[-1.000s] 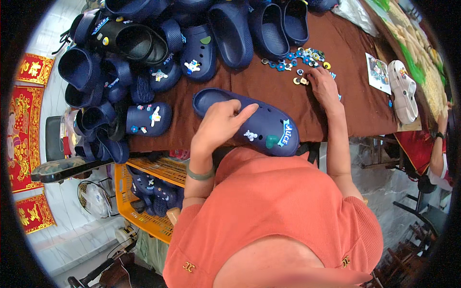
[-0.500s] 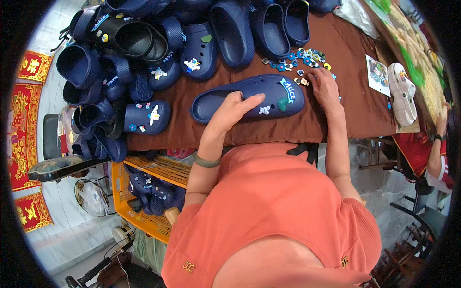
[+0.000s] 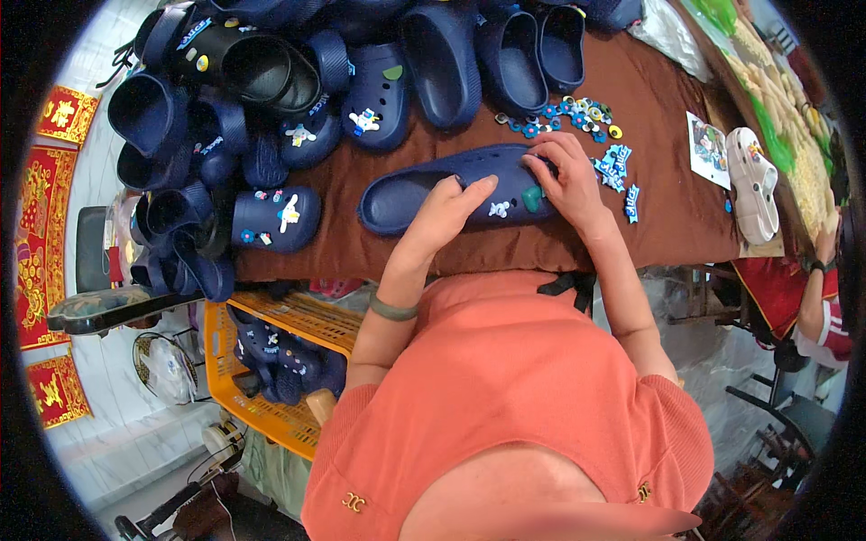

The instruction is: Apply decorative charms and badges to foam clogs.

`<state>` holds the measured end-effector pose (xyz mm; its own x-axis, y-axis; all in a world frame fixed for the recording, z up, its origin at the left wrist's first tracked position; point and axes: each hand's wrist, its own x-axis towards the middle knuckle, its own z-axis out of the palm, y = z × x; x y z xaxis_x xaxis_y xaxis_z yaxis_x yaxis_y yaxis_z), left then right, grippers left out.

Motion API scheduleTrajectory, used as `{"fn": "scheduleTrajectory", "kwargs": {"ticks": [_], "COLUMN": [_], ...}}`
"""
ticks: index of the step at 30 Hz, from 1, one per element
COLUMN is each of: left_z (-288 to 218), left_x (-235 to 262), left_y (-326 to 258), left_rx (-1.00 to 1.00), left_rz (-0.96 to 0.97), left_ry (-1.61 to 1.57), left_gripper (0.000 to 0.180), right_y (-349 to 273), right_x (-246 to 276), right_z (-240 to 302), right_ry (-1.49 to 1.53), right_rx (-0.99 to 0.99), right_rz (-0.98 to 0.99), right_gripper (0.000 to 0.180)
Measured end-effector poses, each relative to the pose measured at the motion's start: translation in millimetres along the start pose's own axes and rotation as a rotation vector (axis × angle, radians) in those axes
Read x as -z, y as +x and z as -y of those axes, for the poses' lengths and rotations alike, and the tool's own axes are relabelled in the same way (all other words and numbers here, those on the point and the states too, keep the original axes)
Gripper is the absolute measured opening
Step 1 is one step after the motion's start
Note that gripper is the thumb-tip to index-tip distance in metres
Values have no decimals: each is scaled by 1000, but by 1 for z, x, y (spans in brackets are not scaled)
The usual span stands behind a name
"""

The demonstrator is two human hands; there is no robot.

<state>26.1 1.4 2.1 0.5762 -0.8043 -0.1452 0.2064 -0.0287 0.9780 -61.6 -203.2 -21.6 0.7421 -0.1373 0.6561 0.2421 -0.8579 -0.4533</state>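
A navy blue clog (image 3: 397,200) lies on its sole in front of me, toe pointing right. My left hand (image 3: 451,209) grips it from the near side, thumb on its upper. On the upper sit a small pale figure charm (image 3: 499,209) and a green charm (image 3: 532,198). My right hand (image 3: 570,183) is over the toe part, fingertips pinched together at the far-side holes. What they pinch is too small or hidden to make out. Beyond the clog lies a heap of small round and flower charms (image 3: 582,115). Blue label-shaped charms (image 3: 613,165) lie right of my right hand.
Navy and black clogs (image 3: 262,77) are heaped at the far left of the brown-covered table (image 3: 672,212). A decorated clog (image 3: 278,221) stands apart on the left. A picture card (image 3: 708,149) and a white clog (image 3: 750,185) lie right. A yellow crate (image 3: 271,424) holds more clogs below.
My right hand has moved left from the charm heap onto the clog's toe part, covering the label charm there. It has uncovered the loose blue label charms. My left hand keeps its hold.
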Motion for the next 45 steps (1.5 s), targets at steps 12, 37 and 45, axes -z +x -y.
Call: {"fn": "scheduleTrajectory", "kwargs": {"ticks": [12,37,45], "left_z": [-1,3,-5], "left_x": [-3,9,5], "left_y": [-1,12,7], "left_rx": [-26,52,49], "left_rz": [19,35,56], "left_ry": [31,95,-28], "left_gripper": [26,30,32], "right_y": [13,-2,4], "right_x": [2,14,17], "right_z": [14,-17,2], "right_ry": [-30,191,65], "right_rx": [-36,-13,194], "right_rz": [107,-33,436], "right_gripper": [36,42,84]}}
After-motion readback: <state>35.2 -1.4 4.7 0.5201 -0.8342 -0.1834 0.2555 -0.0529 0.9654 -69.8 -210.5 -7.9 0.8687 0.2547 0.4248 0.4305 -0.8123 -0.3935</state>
